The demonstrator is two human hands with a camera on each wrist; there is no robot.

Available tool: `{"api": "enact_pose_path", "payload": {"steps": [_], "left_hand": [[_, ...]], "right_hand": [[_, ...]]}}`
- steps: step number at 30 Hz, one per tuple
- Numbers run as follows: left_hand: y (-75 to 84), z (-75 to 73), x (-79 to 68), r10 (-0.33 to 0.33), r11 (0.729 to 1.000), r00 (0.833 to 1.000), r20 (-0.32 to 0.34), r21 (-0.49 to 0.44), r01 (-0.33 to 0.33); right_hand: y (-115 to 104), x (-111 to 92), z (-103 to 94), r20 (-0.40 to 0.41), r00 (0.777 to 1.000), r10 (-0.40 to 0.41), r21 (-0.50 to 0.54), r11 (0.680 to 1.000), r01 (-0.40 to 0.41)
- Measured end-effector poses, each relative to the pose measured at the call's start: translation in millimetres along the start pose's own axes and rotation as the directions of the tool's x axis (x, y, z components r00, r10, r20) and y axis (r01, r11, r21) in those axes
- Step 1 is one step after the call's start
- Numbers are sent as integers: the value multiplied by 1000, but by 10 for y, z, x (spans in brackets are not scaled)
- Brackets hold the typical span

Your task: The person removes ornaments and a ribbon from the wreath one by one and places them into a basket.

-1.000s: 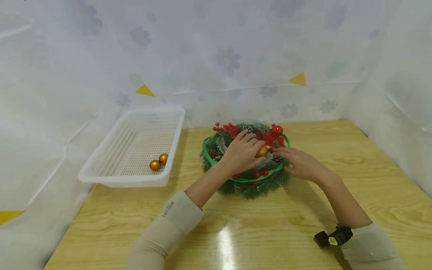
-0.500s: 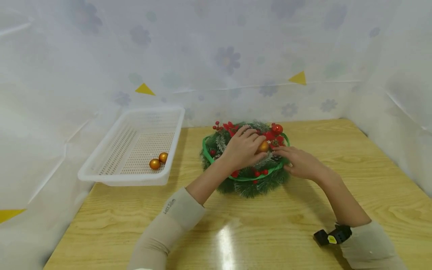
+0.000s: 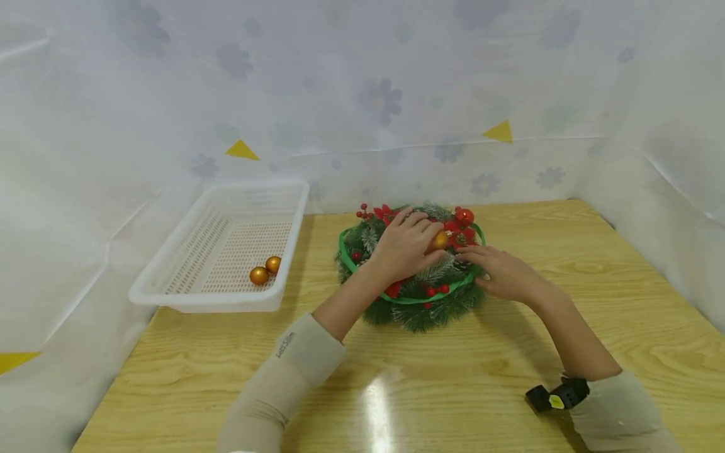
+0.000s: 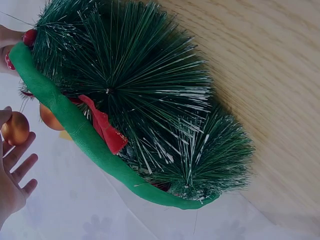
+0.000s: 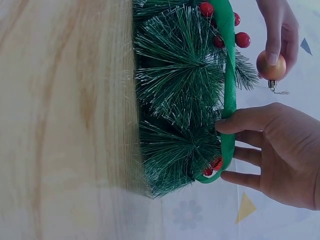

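Observation:
A green pine wreath (image 3: 419, 318), edged with green ribbon (image 3: 408, 301) and dressed with red berries and red flowers, lies on the table. Over its middle my left hand (image 3: 404, 245) pinches a gold Christmas ball (image 3: 438, 240). In the right wrist view that ball's metal cap and a thin wire (image 5: 282, 92) point away from the fingers. At the wreath's right edge my right hand (image 3: 506, 274) grips the rim, thumb on the near side of the ribbon and fingers across it. Behind the ribbon, another gold ball (image 4: 50, 117) shows in the left wrist view.
To the left stands a white perforated plastic basket (image 3: 204, 302) with two gold balls (image 3: 259, 275) in its near right corner. A shiny red ball (image 3: 464, 217) sits at the wreath's far right. Wood-grain table (image 3: 453, 390); white flower-patterned sheets (image 3: 362, 94) hang behind and beside it.
My left hand has shifted slightly with the gold ball, which now sits a little farther back over the wreath. The right hand has stayed at the rim.

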State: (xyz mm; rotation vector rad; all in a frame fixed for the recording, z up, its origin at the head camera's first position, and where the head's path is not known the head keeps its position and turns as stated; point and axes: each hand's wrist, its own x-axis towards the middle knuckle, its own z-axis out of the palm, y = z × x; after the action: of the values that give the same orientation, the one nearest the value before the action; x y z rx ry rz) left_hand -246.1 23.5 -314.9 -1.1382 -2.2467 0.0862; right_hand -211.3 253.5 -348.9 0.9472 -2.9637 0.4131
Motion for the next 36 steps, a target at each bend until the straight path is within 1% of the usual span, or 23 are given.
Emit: {"api": "enact_pose_path", "payload": {"steps": [7, 13, 18, 22, 27, 31, 34, 36], "left_hand": [[13, 4, 57, -10, 1000, 1000, 30, -6, 10], [30, -1, 97, -17, 999, 998, 54, 33, 15], [9, -35, 72, -15, 999, 999, 52, 48, 12], [-71, -76, -8, -16, 998, 998, 53, 62, 13], [-258, -145, -169, -28, 996, 999, 24, 85, 25], [-431, -238, -313, -64, 995, 998, 13, 77, 63], [-558, -322, -425, -97, 993, 995, 26, 65, 96], [-646, -376, -510, -115, 991, 993, 35, 75, 112]], "right_hand": [[-2, 6, 1, -1, 1000, 2, -7, 1000, -2], [5, 8, -1, 4, 1000, 7, -8, 1000, -7], [1, 2, -3, 2, 1000, 5, -6, 1000, -5], [-3, -1, -4, 6, 1000, 7, -1, 1000, -7], [-9, 10, -13, 8, 1000, 10, 2, 1000, -10], [-13, 20, -22, 11, 1000, 8, -4, 1000, -8], [-13, 18, -17, 15, 1000, 10, -4, 1000, -10], [-9, 16, -8, 17, 1000, 12, -4, 1000, -12]]}}
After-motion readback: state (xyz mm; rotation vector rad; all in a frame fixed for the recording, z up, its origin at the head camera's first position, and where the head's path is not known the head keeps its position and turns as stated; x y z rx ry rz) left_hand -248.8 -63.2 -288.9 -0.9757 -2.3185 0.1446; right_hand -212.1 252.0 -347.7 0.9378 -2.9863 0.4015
